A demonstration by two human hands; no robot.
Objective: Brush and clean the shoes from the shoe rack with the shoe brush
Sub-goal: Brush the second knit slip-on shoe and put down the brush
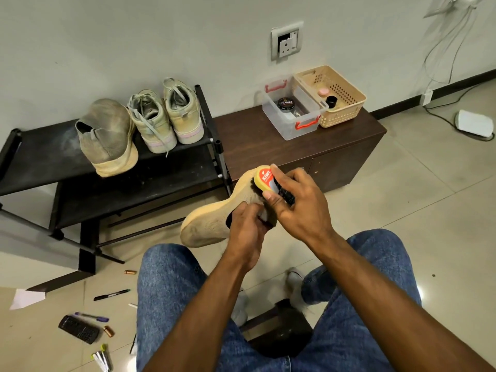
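My left hand [248, 232] holds a tan shoe [214, 221]. My right hand [298, 202] presses the yellow brush [264, 181] on it.

Bright, even indoor light; edges bow outward.

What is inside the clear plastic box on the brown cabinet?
Inside the clear plastic box lies a round black polish tin with a red label. Something pale lies beside it, too unclear to name. The box has no lid on.
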